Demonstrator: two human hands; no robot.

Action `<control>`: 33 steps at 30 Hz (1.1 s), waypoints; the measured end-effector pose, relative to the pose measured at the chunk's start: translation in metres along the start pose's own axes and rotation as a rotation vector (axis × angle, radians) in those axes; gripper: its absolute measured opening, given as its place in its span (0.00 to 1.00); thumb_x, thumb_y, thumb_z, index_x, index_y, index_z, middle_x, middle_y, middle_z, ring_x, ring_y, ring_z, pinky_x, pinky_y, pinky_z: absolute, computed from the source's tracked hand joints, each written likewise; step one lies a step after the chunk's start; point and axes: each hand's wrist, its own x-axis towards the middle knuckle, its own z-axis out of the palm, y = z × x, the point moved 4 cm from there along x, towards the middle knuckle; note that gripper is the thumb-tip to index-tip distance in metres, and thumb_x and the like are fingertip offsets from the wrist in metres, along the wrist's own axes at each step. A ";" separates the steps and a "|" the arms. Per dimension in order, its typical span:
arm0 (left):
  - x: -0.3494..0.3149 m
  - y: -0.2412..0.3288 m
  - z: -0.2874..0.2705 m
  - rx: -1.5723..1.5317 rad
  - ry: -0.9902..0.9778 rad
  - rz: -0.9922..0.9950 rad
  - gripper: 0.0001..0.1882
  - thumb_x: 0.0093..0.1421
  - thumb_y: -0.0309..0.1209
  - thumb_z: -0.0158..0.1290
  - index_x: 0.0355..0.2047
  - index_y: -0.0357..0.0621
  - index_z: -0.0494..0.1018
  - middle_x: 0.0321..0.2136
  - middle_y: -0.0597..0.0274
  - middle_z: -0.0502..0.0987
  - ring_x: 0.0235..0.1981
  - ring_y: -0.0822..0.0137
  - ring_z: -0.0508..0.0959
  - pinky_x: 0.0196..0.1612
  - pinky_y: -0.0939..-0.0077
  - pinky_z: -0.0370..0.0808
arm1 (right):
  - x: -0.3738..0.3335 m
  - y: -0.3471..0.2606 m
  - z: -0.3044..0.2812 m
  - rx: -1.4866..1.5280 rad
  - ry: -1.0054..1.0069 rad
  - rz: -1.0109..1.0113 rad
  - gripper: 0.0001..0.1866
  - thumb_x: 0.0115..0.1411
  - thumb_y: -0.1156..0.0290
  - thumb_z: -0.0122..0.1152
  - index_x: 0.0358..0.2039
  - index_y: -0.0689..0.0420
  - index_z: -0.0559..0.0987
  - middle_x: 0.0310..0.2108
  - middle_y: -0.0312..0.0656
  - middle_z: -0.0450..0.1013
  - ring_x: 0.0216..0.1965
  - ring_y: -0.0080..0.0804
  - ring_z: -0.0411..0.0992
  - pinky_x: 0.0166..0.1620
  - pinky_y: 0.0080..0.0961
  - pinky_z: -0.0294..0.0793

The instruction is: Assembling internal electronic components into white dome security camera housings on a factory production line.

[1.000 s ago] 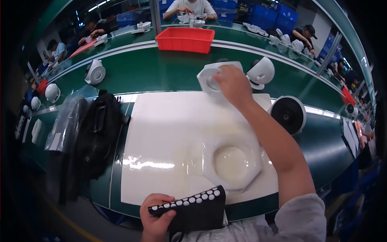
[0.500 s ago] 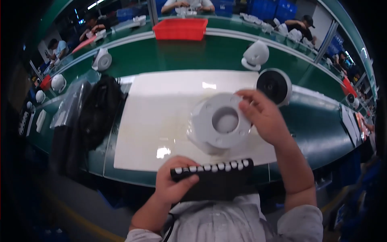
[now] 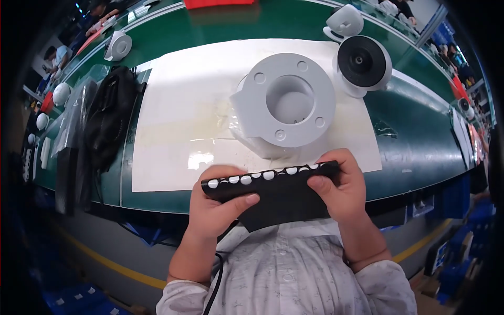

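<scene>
Between my two hands is a black sheet (image 3: 286, 197) with rows of round white pads along its bent-over upper edge. My left hand (image 3: 215, 205) pinches its left end, thumb in front and fingers behind. The right end is gripped the same way by my right hand (image 3: 344, 189). Just beyond the sheet, a white round plastic housing (image 3: 323, 100) lies on the white board (image 3: 173, 131). Its flat face is up, with a wide round opening in the middle and small round recesses around it. Neither hand touches the housing.
A white camera-like unit with a black round front (image 3: 362, 60) stands at the board's right corner, another white unit (image 3: 346, 21) behind it. A black bag (image 3: 110, 115) and clear plastic bags (image 3: 73, 121) lie left. Farther back are a white unit (image 3: 118, 46) and red bin (image 3: 218, 2).
My right hand has let go of the white housing and come down to grip the sheet's right end. The housing now rests with its side tab pointing left. The view has tilted downward.
</scene>
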 end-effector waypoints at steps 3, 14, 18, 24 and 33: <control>-0.001 0.001 -0.002 0.143 -0.008 0.060 0.10 0.41 0.16 0.58 0.25 0.34 0.70 0.18 0.65 0.72 0.20 0.78 0.70 0.25 0.85 0.68 | -0.001 0.012 -0.006 0.087 -0.066 0.005 0.17 0.48 0.71 0.61 0.35 0.60 0.64 0.30 0.35 0.66 0.31 0.16 0.63 0.35 0.14 0.64; 0.001 0.005 -0.007 0.346 -0.019 0.163 0.08 0.41 0.16 0.59 0.21 0.35 0.71 0.16 0.64 0.71 0.18 0.77 0.68 0.21 0.85 0.64 | 0.015 -0.017 -0.018 -0.285 -0.078 -0.268 0.06 0.48 0.78 0.58 0.29 0.59 0.73 0.41 0.46 0.67 0.44 0.36 0.66 0.46 0.27 0.63; 0.001 0.005 -0.008 0.407 -0.052 0.138 0.09 0.40 0.16 0.58 0.23 0.35 0.71 0.16 0.61 0.72 0.17 0.75 0.69 0.22 0.84 0.65 | 0.013 -0.025 -0.011 -0.447 -0.133 -0.512 0.08 0.47 0.79 0.58 0.29 0.59 0.71 0.42 0.46 0.66 0.46 0.41 0.64 0.47 0.29 0.62; -0.002 0.010 -0.003 0.458 -0.061 0.181 0.09 0.39 0.16 0.58 0.22 0.36 0.71 0.17 0.60 0.73 0.18 0.74 0.71 0.21 0.84 0.65 | 0.011 -0.023 0.001 -0.409 -0.065 -0.595 0.23 0.44 0.82 0.59 0.42 0.57 0.63 0.35 0.42 0.69 0.37 0.37 0.65 0.43 0.29 0.63; -0.002 0.011 -0.001 0.499 -0.100 0.139 0.07 0.40 0.17 0.58 0.22 0.35 0.71 0.17 0.59 0.74 0.17 0.73 0.72 0.21 0.83 0.66 | 0.005 -0.035 0.011 -0.624 -0.222 -0.638 0.28 0.44 0.83 0.57 0.45 0.55 0.57 0.24 0.39 0.68 0.31 0.33 0.65 0.42 0.33 0.62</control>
